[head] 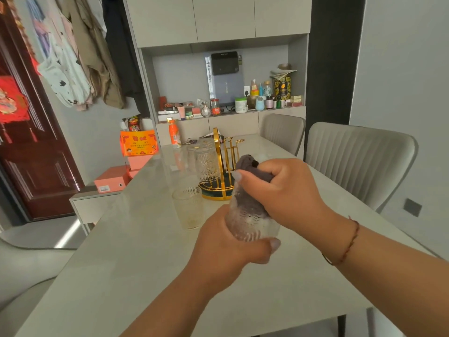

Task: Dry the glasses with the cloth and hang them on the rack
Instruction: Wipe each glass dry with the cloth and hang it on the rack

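My left hand [228, 242] grips a ribbed clear glass [252, 226] from below, above the table. A dark grey cloth [252, 169] is stuffed into that glass, and my right hand [284, 190] grips the cloth at the glass's mouth. A second clear glass [188, 206] stands upright on the table just left of my hands. Behind them is the gold wire rack [220, 164] on its round base, with a ribbed glass [205, 161] hanging upside down on its left side. Several of the rack's pegs on the right are bare.
The pale table [136, 251] runs away from me. An orange bottle [174, 135] and keys lie at its far end. Two grey chairs [359, 161] stand along the right edge. Orange boxes [113, 182] sit on a low cabinet at the left.
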Demonstrator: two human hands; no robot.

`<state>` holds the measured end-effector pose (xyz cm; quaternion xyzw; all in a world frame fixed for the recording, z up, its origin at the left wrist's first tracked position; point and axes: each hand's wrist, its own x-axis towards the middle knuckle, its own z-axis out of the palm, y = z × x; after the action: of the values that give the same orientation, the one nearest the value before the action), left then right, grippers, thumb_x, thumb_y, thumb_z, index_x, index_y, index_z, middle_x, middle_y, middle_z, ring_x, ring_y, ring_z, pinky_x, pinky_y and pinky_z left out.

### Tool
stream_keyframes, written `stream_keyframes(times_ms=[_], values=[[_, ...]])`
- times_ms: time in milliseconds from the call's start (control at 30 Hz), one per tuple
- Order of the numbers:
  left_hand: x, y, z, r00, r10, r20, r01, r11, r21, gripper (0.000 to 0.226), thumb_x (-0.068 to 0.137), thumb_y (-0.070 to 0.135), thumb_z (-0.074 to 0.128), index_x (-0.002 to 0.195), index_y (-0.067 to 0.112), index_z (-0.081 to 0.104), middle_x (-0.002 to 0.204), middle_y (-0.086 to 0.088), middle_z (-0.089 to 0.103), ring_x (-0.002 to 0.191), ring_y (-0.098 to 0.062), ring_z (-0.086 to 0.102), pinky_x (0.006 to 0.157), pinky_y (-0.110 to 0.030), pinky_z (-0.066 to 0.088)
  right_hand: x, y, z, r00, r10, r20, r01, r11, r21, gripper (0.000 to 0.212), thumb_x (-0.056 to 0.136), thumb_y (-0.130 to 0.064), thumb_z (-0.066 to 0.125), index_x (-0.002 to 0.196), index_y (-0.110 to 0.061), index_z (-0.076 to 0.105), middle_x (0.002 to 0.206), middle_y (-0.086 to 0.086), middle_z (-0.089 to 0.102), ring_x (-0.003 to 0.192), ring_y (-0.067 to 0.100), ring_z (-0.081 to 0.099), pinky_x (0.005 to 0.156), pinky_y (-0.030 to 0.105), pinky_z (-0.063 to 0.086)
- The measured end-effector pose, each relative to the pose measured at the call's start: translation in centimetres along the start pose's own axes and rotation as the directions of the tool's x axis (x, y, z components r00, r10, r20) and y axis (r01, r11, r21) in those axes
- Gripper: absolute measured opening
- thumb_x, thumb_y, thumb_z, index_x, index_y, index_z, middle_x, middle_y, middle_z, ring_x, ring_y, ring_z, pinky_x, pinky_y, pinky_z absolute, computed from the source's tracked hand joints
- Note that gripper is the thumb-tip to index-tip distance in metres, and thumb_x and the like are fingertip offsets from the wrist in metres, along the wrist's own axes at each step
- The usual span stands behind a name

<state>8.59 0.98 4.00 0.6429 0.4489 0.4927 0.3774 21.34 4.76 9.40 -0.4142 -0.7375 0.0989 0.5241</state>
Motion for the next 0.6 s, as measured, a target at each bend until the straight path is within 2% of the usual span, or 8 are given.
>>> stream_keyframes(times_ms=[67, 133, 200, 233, 333, 400, 500, 600], values=[[0.2, -0.1, -0.3, 0.990, -0.023, 0.143, 0.070, 0.938, -0.338, 0.050, 0.042, 0.029, 0.082, 0.091, 0.021, 0.077, 0.086, -0.003, 0.074, 0.078, -0.017, 0.069, 0.062, -0.033, 0.058, 0.4, -0.1, -0.4, 0.999, 0.019, 0.031, -0.025, 0.979, 0.203, 0.055, 0.080, -0.038, 0.069, 0.054, 0.006, 0.050, 0.047, 0.017, 0.042, 0.045, 0.013, 0.041, 0.046, 0.025, 0.034], [0.0, -0.4, -0.4, 0.955, 0.001, 0.297, 0.184, 0.783, -0.594, 0.055, 0.039, 0.030, 0.089, 0.090, 0.013, 0.079, 0.084, -0.012, 0.071, 0.074, -0.025, 0.069, 0.065, -0.038, 0.058, 0.6, 0.1, -0.6, 0.997, 0.006, 0.072, -0.035, 0.910, 0.412, 0.052, 0.078, -0.033, 0.071, 0.048, -0.001, 0.042, 0.043, 0.009, 0.034, 0.043, 0.009, 0.037, 0.044, 0.019, 0.031], [0.0, -0.9, -0.5, 0.905, 0.064, 0.421, 0.298, 0.610, -0.734, 0.059, 0.045, 0.034, 0.091, 0.094, 0.004, 0.076, 0.086, -0.018, 0.069, 0.074, -0.031, 0.067, 0.072, -0.043, 0.055, 0.8, 0.4, -0.6, 0.993, -0.009, 0.117, -0.052, 0.860, 0.507, 0.053, 0.072, -0.036, 0.072, 0.049, 0.000, 0.040, 0.045, 0.003, 0.031, 0.043, 0.008, 0.034, 0.044, 0.018, 0.028], [0.1, -1.1, -0.7, 0.891, 0.078, 0.447, 0.318, 0.596, -0.738, 0.059, 0.049, 0.036, 0.090, 0.097, 0.004, 0.075, 0.089, -0.018, 0.070, 0.077, -0.032, 0.068, 0.078, -0.045, 0.053, 0.9, 0.5, -0.6, 0.991, -0.015, 0.136, -0.056, 0.863, 0.501, 0.060, 0.070, -0.041, 0.072, 0.053, 0.008, 0.041, 0.048, 0.011, 0.033, 0.045, 0.013, 0.035, 0.045, 0.020, 0.029], [0.5, -1.1, -1.2, 0.922, -0.044, 0.384, 0.265, 0.795, -0.545, 0.069, 0.050, 0.042, 0.089, 0.109, 0.010, 0.072, 0.101, -0.013, 0.074, 0.092, -0.028, 0.071, 0.087, -0.043, 0.054, 0.9, 0.7, -0.6, 0.990, -0.011, 0.140, -0.036, 0.944, 0.328, 0.063, 0.076, -0.040, 0.073, 0.061, 0.016, 0.049, 0.053, 0.026, 0.042, 0.048, 0.020, 0.041, 0.046, 0.026, 0.032], [0.8, -0.5, -1.3, 0.974, -0.091, 0.206, 0.142, 0.959, -0.247, 0.078, 0.047, 0.045, 0.086, 0.118, 0.023, 0.062, 0.109, 0.004, 0.074, 0.103, -0.014, 0.069, 0.086, -0.032, 0.054, 0.6, 0.8, -0.3, 0.994, -0.014, 0.112, 0.000, 0.992, 0.124, 0.053, 0.079, -0.038, 0.071, 0.056, 0.006, 0.053, 0.049, 0.018, 0.048, 0.045, 0.019, 0.044, 0.044, 0.030, 0.036], [0.7, 0.1, -0.7, 0.999, 0.046, 0.018, -0.048, 0.996, 0.079, 0.063, 0.053, 0.039, 0.087, 0.109, 0.032, 0.059, 0.103, 0.019, 0.072, 0.096, 0.002, 0.067, 0.077, -0.015, 0.051, 0.0, 0.3, 0.7, 0.998, -0.030, 0.063, 0.032, 0.999, -0.039, 0.050, 0.077, -0.043, 0.069, 0.047, -0.012, 0.045, 0.045, 0.009, 0.044, 0.045, 0.018, 0.041, 0.045, 0.032, 0.034], [0.6, -0.2, -0.8, 0.997, 0.080, -0.013, -0.080, 0.997, 0.015, 0.053, 0.051, 0.032, 0.086, 0.100, 0.027, 0.066, 0.097, 0.012, 0.075, 0.090, -0.004, 0.071, 0.072, -0.016, 0.053, 0.1, -0.3, 0.8, 0.997, -0.033, 0.076, 0.032, 0.999, 0.017, 0.050, 0.077, -0.040, 0.071, 0.045, -0.013, 0.043, 0.043, -0.001, 0.038, 0.043, 0.011, 0.035, 0.046, 0.028, 0.030]])
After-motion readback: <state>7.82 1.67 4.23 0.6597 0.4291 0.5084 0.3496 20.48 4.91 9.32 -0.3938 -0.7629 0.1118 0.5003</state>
